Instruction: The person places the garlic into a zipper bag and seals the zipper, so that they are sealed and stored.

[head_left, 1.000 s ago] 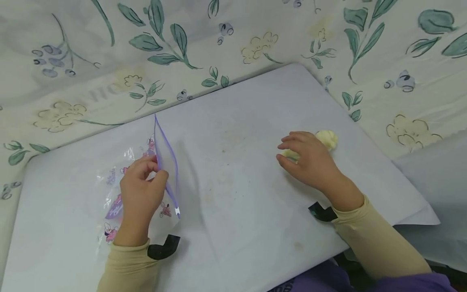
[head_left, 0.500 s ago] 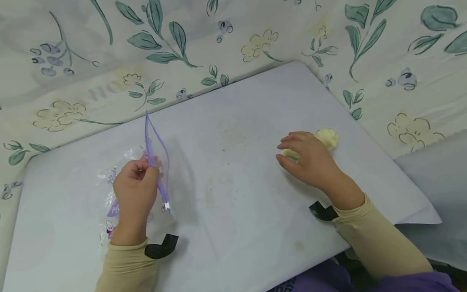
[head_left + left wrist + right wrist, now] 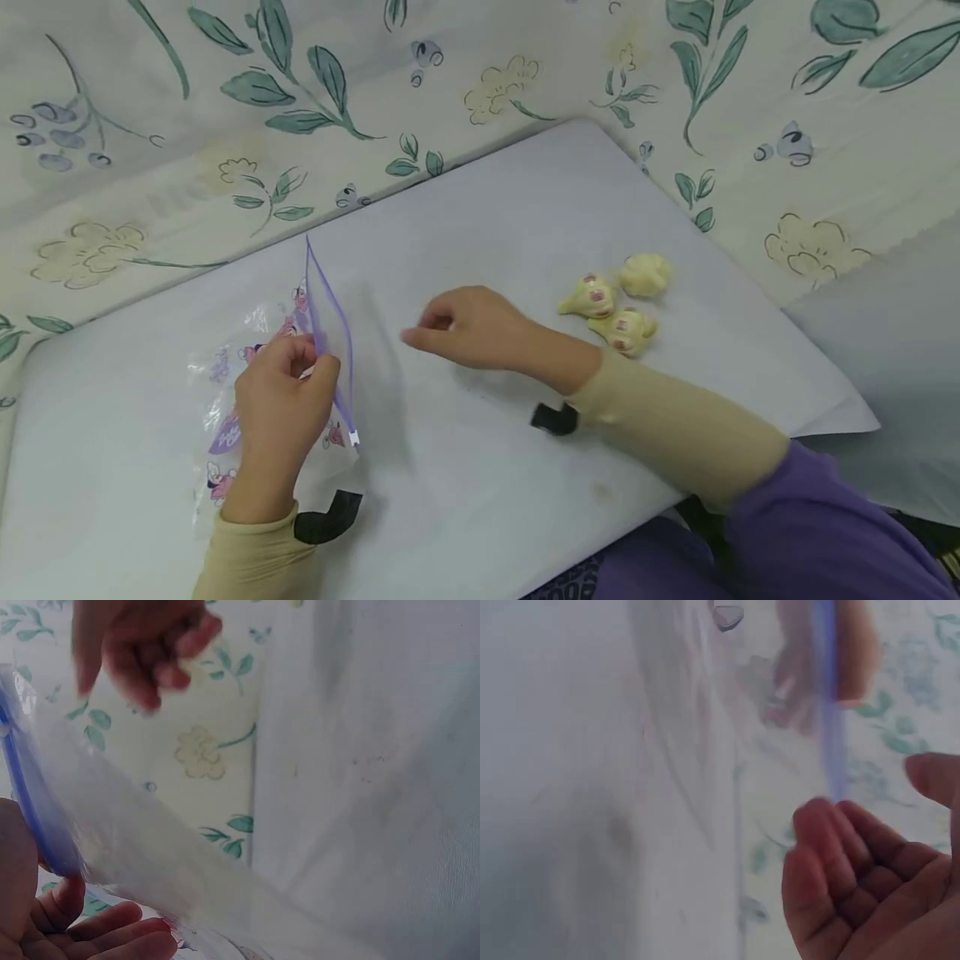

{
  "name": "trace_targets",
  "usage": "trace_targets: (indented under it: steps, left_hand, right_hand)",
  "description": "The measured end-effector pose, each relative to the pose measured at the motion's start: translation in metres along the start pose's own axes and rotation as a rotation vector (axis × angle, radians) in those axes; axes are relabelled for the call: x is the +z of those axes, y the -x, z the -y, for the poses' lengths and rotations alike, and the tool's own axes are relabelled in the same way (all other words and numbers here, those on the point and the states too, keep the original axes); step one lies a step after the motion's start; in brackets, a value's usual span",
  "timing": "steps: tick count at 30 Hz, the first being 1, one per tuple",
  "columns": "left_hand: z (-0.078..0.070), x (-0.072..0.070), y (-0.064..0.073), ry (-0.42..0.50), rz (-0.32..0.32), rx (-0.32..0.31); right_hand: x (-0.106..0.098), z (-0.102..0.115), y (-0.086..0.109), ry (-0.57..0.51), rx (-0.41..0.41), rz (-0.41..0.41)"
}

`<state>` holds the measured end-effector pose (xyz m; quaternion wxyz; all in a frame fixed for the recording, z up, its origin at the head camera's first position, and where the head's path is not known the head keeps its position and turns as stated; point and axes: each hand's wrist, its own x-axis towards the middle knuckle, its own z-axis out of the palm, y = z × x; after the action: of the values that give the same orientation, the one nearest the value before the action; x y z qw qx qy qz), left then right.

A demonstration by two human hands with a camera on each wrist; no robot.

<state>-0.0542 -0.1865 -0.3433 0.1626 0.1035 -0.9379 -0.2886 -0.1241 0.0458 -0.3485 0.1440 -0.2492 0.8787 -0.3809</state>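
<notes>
My left hand (image 3: 281, 412) pinches the purple-edged rim of a clear zip bag (image 3: 330, 417), printed with pink cartoon figures. The mouth of the bag gapes toward the right, and its white slider (image 3: 355, 437) sits at the near end. Between the bag and some yellow objects, my right hand (image 3: 476, 327) is in the air with bent fingers. The right wrist view shows its fingers (image 3: 810, 881) and thumb apart, holding nothing. Three pale yellow, bulb-shaped objects (image 3: 647, 275) lie close together on the right, two with pointed ends and small pinkish marks.
A white sheet (image 3: 487, 225) covers the slanted tabletop. Leaf-and-flower patterned fabric (image 3: 525, 50) runs along the far and right sides. Grey material (image 3: 892, 333) hangs at the right edge.
My right hand has left the yellow objects and moved left toward the bag, uncovering all three. My left hand keeps its pinch on the bag, shifting only slightly. The head view has shifted a little.
</notes>
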Motion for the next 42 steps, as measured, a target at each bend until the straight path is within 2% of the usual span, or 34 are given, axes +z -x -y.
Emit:
trace_targets:
  steps: [3, 5, 7, 11, 20, 23, 27, 32, 37, 42]
  left_hand:
    - [0.006, -0.001, 0.003, -0.014, -0.018, -0.002]
    - [0.008, 0.002, 0.003, -0.010, -0.020, 0.011]
    - [0.009, 0.006, 0.001, 0.004, -0.028, 0.043]
    - [0.008, 0.008, -0.003, 0.035, -0.053, 0.067]
    - [0.014, -0.009, -0.005, 0.062, -0.187, 0.026]
    - [0.015, -0.013, -0.006, 0.059, -0.252, 0.058]
    - [0.016, -0.021, -0.008, 0.060, -0.376, 0.112]
    - [0.015, -0.028, -0.008, 0.076, -0.486, 0.115]
    - [0.006, -0.027, -0.007, 0.099, -0.531, 0.121]
    - [-0.004, -0.024, -0.007, 0.081, -0.524, 0.201]
  right_hand:
    - [0.028, 0.024, -0.049, -0.168, 0.114, 0.139]
    - [0.041, 0.030, -0.065, -0.217, 0.154, 0.183]
    - [0.047, 0.032, -0.071, -0.227, 0.158, 0.206]
    - [0.049, 0.029, -0.074, -0.170, 0.106, 0.195]
    - [0.047, 0.012, -0.079, -0.041, 0.066, 0.187]
    - [0.044, 0.006, -0.080, 0.037, 0.077, 0.190]
    - [0.039, 0.001, -0.080, 0.112, 0.099, 0.210]
    - [0.029, 0.003, -0.076, 0.159, 0.150, 0.242]
    - [0.025, 0.019, -0.069, 0.212, 0.112, 0.226]
    - [0.022, 0.037, -0.058, 0.232, 0.063, 0.186]
